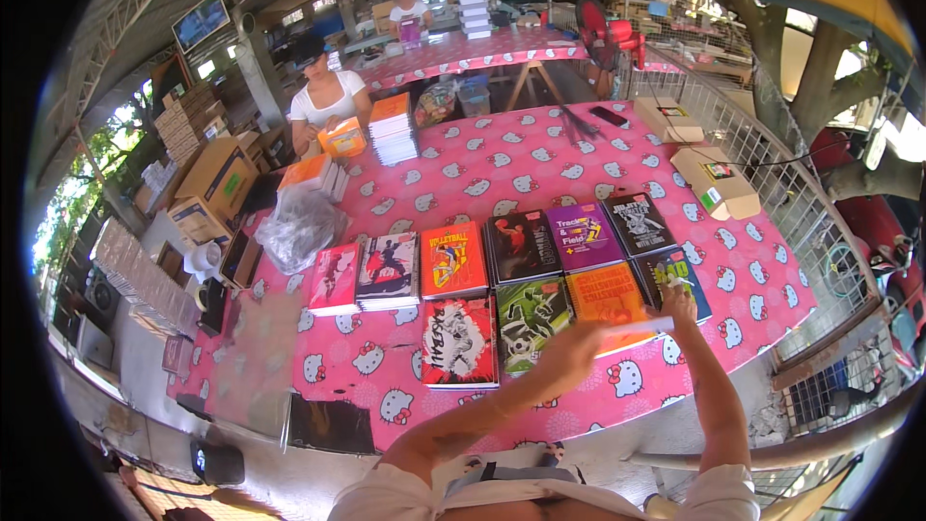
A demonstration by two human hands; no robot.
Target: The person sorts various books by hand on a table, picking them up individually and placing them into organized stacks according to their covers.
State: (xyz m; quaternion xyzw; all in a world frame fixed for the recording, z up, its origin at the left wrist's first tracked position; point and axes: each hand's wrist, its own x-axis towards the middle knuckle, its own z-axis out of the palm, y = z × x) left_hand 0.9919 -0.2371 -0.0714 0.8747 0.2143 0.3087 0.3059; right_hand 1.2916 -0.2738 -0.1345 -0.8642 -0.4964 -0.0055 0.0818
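Observation:
My left hand [571,355] is closed on a thin, white-edged flat item [640,326], seen nearly edge-on; I cannot tell whether it is a notebook or a sheet. It passes over the lower part of an orange notebook [600,291]. My right hand [679,307] reaches onto a dark notebook with green lettering [696,297] at the right end of the rows, its fingers apart on the cover. Left of these lie a green soccer notebook [533,323] and a red-and-white baseball notebook [459,340]. Behind them are a purple notebook [585,234] and two black ones, one being [639,224].
A pink patterned cloth [521,178] covers the table. An orange volleyball notebook [453,260] and others continue left. Crumpled plastic [301,227] and notebook stacks [393,130] lie farther back, near a co-worker [326,101]. Open cardboard boxes [716,183] and a phone [609,117] sit far right.

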